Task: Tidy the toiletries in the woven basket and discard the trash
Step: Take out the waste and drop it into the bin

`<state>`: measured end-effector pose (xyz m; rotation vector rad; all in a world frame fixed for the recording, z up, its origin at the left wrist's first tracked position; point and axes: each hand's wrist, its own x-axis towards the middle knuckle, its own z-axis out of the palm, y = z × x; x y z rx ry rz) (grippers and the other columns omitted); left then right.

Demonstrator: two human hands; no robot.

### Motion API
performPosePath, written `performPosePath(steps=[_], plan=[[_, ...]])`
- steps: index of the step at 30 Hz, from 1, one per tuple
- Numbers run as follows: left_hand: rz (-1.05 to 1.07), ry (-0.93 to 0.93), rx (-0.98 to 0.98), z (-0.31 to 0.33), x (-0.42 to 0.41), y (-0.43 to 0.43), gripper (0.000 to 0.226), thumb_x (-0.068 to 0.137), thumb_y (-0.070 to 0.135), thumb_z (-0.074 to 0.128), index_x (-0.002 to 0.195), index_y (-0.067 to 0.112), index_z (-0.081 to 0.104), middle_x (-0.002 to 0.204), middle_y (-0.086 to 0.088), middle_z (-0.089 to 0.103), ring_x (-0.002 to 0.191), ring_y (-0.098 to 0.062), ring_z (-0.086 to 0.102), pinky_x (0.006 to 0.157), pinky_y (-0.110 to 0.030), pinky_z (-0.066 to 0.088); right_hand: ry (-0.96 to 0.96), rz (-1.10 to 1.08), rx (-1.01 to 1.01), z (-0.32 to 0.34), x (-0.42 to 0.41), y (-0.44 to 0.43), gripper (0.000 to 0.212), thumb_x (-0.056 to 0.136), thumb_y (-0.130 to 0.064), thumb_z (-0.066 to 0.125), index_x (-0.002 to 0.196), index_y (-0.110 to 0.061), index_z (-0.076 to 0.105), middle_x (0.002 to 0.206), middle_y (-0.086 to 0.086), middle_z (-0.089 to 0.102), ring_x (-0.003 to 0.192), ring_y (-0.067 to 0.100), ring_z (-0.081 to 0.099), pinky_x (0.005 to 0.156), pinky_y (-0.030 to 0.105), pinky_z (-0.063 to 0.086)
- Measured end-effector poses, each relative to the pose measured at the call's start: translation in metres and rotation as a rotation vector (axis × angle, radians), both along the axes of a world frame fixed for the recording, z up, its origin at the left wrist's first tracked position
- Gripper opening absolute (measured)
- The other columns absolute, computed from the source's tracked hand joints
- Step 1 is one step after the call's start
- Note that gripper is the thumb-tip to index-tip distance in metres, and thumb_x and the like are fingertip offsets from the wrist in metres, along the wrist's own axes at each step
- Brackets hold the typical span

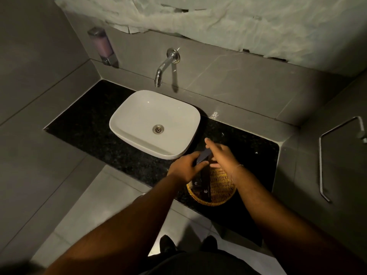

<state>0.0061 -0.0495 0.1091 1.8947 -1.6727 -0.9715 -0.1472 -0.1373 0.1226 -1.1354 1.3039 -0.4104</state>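
A round woven basket (219,192) sits on the black granite counter (95,124), right of the sink. Inside it lie dark toiletry boxes (205,184) with small white logos. My left hand (185,167) is over the basket's left rim, closed on a dark flat box (203,155) that it holds tilted above the basket. My right hand (220,153) hovers over the basket's far side, fingers spread, touching or nearly touching that same box. Both hands hide the back part of the basket.
A white vessel sink (155,124) stands left of the basket, under a chrome wall tap (164,68). A soap dispenser (103,46) hangs on the left wall, a metal towel rail (327,155) on the right wall. My dark shoes (187,244) stand on the tiled floor below.
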Motion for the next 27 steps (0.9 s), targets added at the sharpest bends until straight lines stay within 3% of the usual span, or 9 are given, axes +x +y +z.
performPosePath(steps=[3, 6, 11, 14, 16, 19, 21, 24, 27], plan=[[-0.202, -0.339, -0.079, 0.015, 0.001, -0.002, 0.049, 0.103, 0.059, 0.058, 0.150, 0.043, 0.054, 0.120, 0.001, 0.077, 0.111, -0.026, 0.074, 0.078, -0.037, 0.054, -0.047, -0.076, 0.141, -0.006, -0.002, 0.003, 0.053, 0.083, -0.061, 0.073, 0.106, -0.014, 0.073, 0.105, 0.011, 0.077, 0.088, 0.024, 0.077, 0.058, 0.032, 0.063], [-0.324, -0.561, -0.091, 0.039, -0.002, -0.009, 0.054, 0.101, 0.055, 0.064, 0.152, 0.043, 0.052, 0.117, -0.003, 0.078, 0.106, -0.028, 0.076, 0.073, -0.035, 0.047, -0.113, -0.144, 0.277, -0.016, -0.008, 0.010, 0.049, 0.084, -0.056, 0.075, 0.108, -0.014, 0.071, 0.100, 0.012, 0.080, 0.082, 0.023, 0.079, 0.062, 0.035, 0.064], [-0.480, -0.787, 0.156, 0.074, -0.019, -0.021, 0.051, 0.097, 0.050, 0.075, 0.144, 0.037, 0.060, 0.115, -0.002, 0.075, 0.105, -0.028, 0.075, 0.076, -0.040, 0.051, -0.306, -0.181, 0.549, -0.036, -0.015, 0.032, 0.033, 0.094, -0.038, 0.070, 0.116, -0.014, 0.070, 0.117, 0.014, 0.075, 0.106, 0.026, 0.070, 0.063, 0.033, 0.064], [-0.488, -0.899, 0.282, 0.087, -0.034, -0.027, 0.045, 0.095, 0.050, 0.079, 0.133, 0.028, 0.072, 0.091, 0.002, 0.066, 0.087, -0.023, 0.065, 0.074, -0.037, 0.047, -0.330, -0.202, 0.637, -0.045, -0.013, 0.047, 0.024, 0.098, -0.032, 0.065, 0.109, -0.012, 0.071, 0.094, 0.013, 0.081, 0.084, 0.025, 0.078, 0.057, 0.031, 0.063], [-0.481, -0.953, 0.281, 0.089, -0.040, -0.029, 0.040, 0.096, 0.046, 0.079, 0.124, 0.018, 0.075, 0.081, 0.001, 0.060, 0.081, -0.022, 0.062, 0.074, -0.037, 0.047, -0.323, -0.215, 0.681, -0.046, -0.011, 0.051, 0.023, 0.099, -0.033, 0.063, 0.102, -0.012, 0.071, 0.080, 0.012, 0.081, 0.068, 0.024, 0.079, 0.052, 0.030, 0.062], [-0.465, -0.955, 0.273, 0.090, -0.041, -0.030, 0.042, 0.094, 0.046, 0.081, 0.121, 0.015, 0.076, 0.075, 0.002, 0.057, 0.078, -0.021, 0.061, 0.071, -0.038, 0.046, -0.348, -0.224, 0.691, -0.047, -0.013, 0.050, 0.025, 0.097, -0.036, 0.066, 0.100, -0.012, 0.072, 0.078, 0.010, 0.081, 0.065, 0.022, 0.079, 0.053, 0.029, 0.062], [-0.457, -0.951, 0.284, 0.091, -0.037, -0.031, 0.048, 0.088, 0.050, 0.085, 0.121, 0.016, 0.075, 0.080, 0.002, 0.060, 0.081, -0.022, 0.062, 0.071, -0.039, 0.045, -0.352, -0.193, 0.679, -0.046, -0.016, 0.049, 0.028, 0.093, -0.041, 0.070, 0.099, -0.014, 0.075, 0.084, 0.010, 0.081, 0.073, 0.021, 0.078, 0.065, 0.032, 0.065], [-0.449, -0.954, 0.295, 0.088, -0.033, -0.030, 0.052, 0.086, 0.054, 0.086, 0.122, 0.017, 0.075, 0.074, 0.003, 0.056, 0.080, -0.021, 0.062, 0.072, -0.039, 0.044, -0.343, -0.155, 0.685, -0.044, -0.020, 0.050, 0.032, 0.083, -0.046, 0.076, 0.089, -0.016, 0.083, 0.089, 0.010, 0.082, 0.086, 0.022, 0.074, 0.086, 0.036, 0.059], [-0.457, -0.947, 0.314, 0.087, -0.031, -0.029, 0.054, 0.085, 0.055, 0.087, 0.123, 0.018, 0.074, 0.073, 0.003, 0.053, 0.082, -0.022, 0.060, 0.075, -0.041, 0.044, -0.287, -0.115, 0.721, -0.044, -0.022, 0.054, 0.041, 0.084, -0.053, 0.072, 0.100, -0.017, 0.081, 0.089, 0.008, 0.082, 0.090, 0.022, 0.072, 0.071, 0.037, 0.063]])
